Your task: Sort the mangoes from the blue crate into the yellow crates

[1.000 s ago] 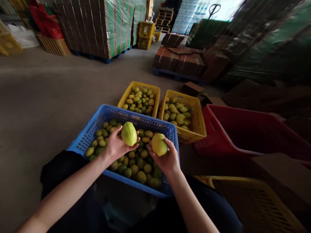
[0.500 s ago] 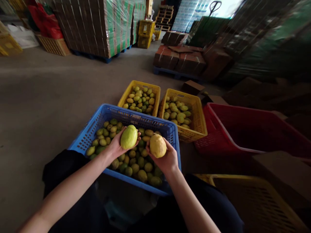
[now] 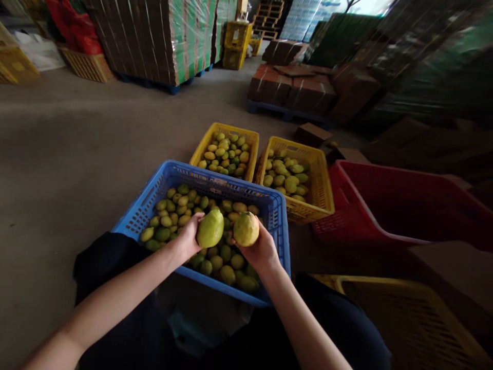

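My left hand (image 3: 189,237) is closed round a large yellow-green lemon (image 3: 210,229). In my right hand (image 3: 263,251) sits a paler yellow lemon (image 3: 246,229), its knobbly end facing up. Both hands are side by side above a blue plastic crate (image 3: 283,226), the two fruits a short gap apart. Many smaller green and yellow lemons (image 3: 227,275) lie in this crate beneath my hands. My fingers are partly hidden behind the fruits.
Two yellow crates (image 3: 329,203) of lemons stand just beyond the blue one. To the right are a red crate (image 3: 339,226) and another yellow crate (image 3: 385,280) by my knee. Flattened cartons (image 3: 308,95) on a pallet and wrapped stacks (image 3: 154,46) stand farther off.
Both lemons have been turned in my hands. The left one has moved slightly right and the gap between them is a little narrower. The view has shifted slightly.
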The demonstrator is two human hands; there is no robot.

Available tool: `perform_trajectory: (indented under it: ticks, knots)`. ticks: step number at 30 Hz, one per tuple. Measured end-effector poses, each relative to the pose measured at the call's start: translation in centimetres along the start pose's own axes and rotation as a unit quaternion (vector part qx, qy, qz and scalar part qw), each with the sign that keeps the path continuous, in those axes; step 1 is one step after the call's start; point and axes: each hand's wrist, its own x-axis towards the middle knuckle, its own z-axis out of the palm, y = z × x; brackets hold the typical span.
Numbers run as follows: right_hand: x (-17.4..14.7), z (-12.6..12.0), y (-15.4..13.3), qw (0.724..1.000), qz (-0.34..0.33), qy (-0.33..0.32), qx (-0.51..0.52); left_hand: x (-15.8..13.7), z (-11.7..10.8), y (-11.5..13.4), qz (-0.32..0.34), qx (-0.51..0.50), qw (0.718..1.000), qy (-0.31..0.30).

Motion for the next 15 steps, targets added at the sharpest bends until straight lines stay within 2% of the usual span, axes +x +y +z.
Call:
perform_trajectory:
  ticks: [5, 8, 11, 15]
  knots:
    - [-0.1, 0.1, 0.2, 1.000, 0.004, -0.004, -0.015, -0.2, -0.1, -1.0, -0.047, 0.012, 0.998, -0.030]
    - [-0.5, 0.5, 0.4, 0.999, 0.001, -0.015, -0.034, -0.5, 0.1, -1.3, -0.019, 0.030, 0.995, -0.090]
    - [-1.2, 0.7, 0.4, 0.996, -0.005, -0.059, -0.061, -0.7, 0.1, -1.3, 0.003, 0.046, 0.987, -0.154]
    - [-1.9, 0.9, 0.2, 0.993, -0.021, -0.085, -0.081, -1.0, -0.1, -1.3, 0.016, 0.058, 0.976, -0.207]
